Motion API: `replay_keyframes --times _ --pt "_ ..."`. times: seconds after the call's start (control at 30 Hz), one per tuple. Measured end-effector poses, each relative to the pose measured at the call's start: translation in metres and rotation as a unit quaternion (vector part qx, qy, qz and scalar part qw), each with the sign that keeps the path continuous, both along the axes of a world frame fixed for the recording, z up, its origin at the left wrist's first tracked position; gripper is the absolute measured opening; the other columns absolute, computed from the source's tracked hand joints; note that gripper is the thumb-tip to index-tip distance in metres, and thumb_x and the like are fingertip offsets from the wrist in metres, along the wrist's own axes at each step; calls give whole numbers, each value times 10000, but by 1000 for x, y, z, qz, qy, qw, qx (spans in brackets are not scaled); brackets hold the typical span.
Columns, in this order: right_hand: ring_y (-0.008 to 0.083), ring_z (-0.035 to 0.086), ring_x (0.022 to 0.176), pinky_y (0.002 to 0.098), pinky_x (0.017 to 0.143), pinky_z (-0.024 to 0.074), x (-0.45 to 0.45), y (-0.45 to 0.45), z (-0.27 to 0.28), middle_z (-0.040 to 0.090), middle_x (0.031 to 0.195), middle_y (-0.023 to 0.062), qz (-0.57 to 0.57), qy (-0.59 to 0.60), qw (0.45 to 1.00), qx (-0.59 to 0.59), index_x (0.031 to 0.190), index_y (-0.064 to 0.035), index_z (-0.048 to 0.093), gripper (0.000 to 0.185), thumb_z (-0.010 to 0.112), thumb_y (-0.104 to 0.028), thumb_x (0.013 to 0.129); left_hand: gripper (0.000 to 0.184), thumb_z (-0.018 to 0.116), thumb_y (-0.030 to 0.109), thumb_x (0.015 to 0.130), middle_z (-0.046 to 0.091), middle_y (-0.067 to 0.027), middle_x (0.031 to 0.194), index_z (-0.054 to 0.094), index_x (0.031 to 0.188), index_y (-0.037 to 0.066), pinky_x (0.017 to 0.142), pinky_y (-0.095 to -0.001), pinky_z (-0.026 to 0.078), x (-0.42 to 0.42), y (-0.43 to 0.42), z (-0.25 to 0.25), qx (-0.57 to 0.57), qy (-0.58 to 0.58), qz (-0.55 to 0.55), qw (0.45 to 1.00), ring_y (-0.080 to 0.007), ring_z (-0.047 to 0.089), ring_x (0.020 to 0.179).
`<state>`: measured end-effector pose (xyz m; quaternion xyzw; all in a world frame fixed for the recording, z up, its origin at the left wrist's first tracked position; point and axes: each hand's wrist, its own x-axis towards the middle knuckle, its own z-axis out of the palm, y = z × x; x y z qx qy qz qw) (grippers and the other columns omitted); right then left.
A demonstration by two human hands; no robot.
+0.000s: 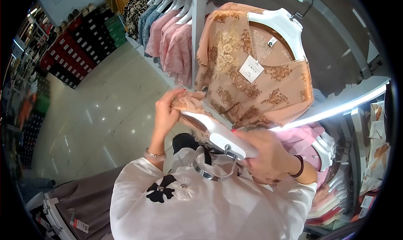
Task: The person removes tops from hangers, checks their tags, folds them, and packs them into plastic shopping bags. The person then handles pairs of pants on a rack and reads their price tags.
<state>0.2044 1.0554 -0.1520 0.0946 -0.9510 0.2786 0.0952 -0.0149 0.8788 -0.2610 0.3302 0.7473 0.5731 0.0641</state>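
Observation:
In front of my chest is a white hanger (224, 140), tilted, with its metal hook (204, 172) pointing down toward me. A peach patterned blouse (191, 105) covers the hanger's left end. My left hand (167, 114) pinches the blouse's shoulder fabric there. At the other end, my right hand (268, 154) is closed around the hanger; its fingertips are partly hidden. Just beyond hangs a similar peach blouse (256, 89) with brown floral patterns, on its own white hanger (279, 26). A white price tag (251, 69) lies at its neckline.
Pink and blue tops (176, 47) hang on a rack behind a white post (199, 34). Stacked shoe boxes (75, 47) stand at the far left. A lit shelf edge (336, 107) curves along the right, above pink garments (304, 141). Grey-brown clothing (90, 198) is at lower left.

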Motion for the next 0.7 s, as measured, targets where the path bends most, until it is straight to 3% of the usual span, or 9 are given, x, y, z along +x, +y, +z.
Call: replay_keyframes --times 0.07,0.17,0.2,0.23,0.3,0.4,0.53,0.7 --pt "256 542 656 339 564 440 2 2 1 542 719 91 15 8 999 37 1091 -12 537 572 706 -136 559 436 345 -122 659 642 -119 976 581 1017 -45 806 -283 468 -9 -14 -4 -46 -18 -50 998 -199 617 866" --pt "240 525 662 332 563 429 6 4 9 546 730 84 21 -6 997 69 1050 -15 562 523 696 -131 557 386 372 -90 705 638 -108 940 590 1016 -24 768 -271 474 -18 -24 -14 -55 -216 -54 973 -181 609 821" --pt "238 519 656 332 561 425 9 6 7 547 736 85 14 -8 997 75 1037 -13 568 508 691 -128 557 345 411 -58 722 632 -108 906 577 1024 -37 736 -260 476 -23 -24 -26 -4 -173 -83 981 -164 603 801" --pt "235 513 650 332 559 422 10 7 6 549 742 85 7 -9 997 81 1024 -11 574 493 687 -124 558 347 424 -52 713 629 -116 914 569 1028 -46 736 -262 483 -27 -23 -32 -13 -226 -85 970 -165 607 806" --pt "244 513 649 337 564 420 9 4 4 550 753 89 8 7 997 73 995 -8 580 456 677 -115 562 356 449 -39 697 624 -133 930 554 1036 -65 737 -268 498 -31 -25 -39 -31 -330 -89 939 -166 613 816" --pt "260 513 659 341 574 418 7 7 -9 546 756 101 -2 34 999 27 979 -4 577 427 669 -114 577 400 466 -41 666 612 -135 969 525 1060 -77 750 -283 523 -33 -26 -40 124 -491 -166 846 -182 623 832" --pt "283 512 677 343 592 418 11 16 -29 533 762 117 -37 7 997 -73 981 0 564 414 674 -129 603 441 466 -42 661 600 -143 994 491 1101 -72 771 -295 531 -19 -21 -28 178 -483 -133 847 -193 627 848" --pt "268 530 697 335 603 422 16 17 -39 536 800 113 -27 44 998 -31 1021 9 566 449 672 -161 619 429 482 -50 671 587 -139 1027 504 1099 -67 795 -292 503 -14 -25 -8 212 -468 -158 843 -187 605 892"
